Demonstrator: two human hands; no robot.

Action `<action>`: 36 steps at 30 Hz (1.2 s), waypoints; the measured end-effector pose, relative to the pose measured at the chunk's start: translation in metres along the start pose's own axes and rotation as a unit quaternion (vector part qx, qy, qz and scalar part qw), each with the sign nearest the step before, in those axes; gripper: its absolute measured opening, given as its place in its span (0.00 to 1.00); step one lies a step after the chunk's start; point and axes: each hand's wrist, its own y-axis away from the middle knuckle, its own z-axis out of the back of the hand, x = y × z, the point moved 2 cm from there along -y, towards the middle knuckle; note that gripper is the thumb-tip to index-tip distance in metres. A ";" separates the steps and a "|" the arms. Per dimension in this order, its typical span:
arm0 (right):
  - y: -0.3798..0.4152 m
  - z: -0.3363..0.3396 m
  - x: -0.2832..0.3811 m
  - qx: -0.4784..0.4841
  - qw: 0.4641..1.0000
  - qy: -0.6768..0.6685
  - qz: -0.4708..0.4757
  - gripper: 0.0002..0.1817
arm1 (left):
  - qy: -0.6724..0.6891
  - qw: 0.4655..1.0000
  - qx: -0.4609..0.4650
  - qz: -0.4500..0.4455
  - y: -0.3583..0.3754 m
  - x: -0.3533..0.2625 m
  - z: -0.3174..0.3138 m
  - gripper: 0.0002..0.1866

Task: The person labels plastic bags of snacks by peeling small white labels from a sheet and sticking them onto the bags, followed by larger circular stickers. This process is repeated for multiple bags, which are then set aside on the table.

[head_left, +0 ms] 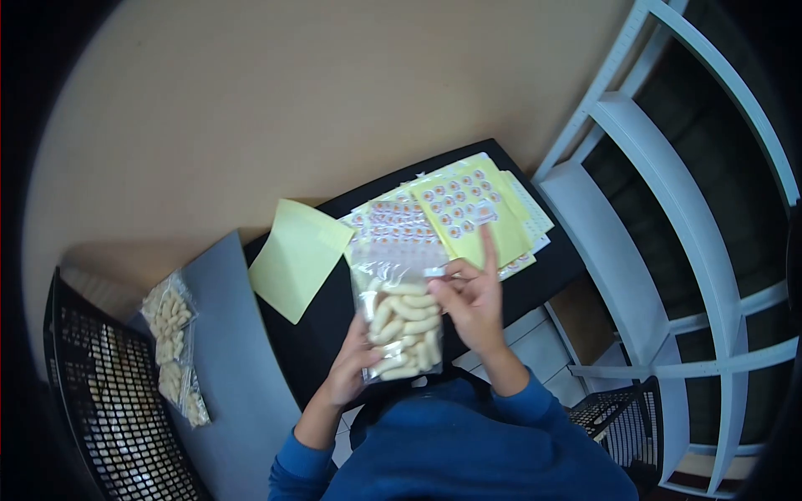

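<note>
The left hand [349,367] grips the lower left side of a clear plastic bag [405,330] filled with pale, cream-coloured curved pieces, its fingers closed on the film. The bag is held up over the near part of a black table [290,355], its transparent upper part overlapping the printed sheets behind it. The right hand [476,309] is at the bag's right side, thumb and bent fingers together near a small white piece [434,272] at the bag; its index finger is extended, with a small pale sticker [484,212] at the tip. Beneath that fingertip lies a yellow sheet with rows of small round printed stickers [468,219], resting on a fanned stack of similar sheets [539,219]. A plain yellow sheet [301,260] lies to the left. Farther left, filled clear bags [173,346] rest on a grey surface [230,334] beside a black mesh basket [113,401].
</note>
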 end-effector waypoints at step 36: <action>-0.051 -0.053 0.029 0.023 0.981 0.112 0.158 0.50 | -0.081 0.995 0.033 -0.057 -0.027 -0.053 0.007 0.28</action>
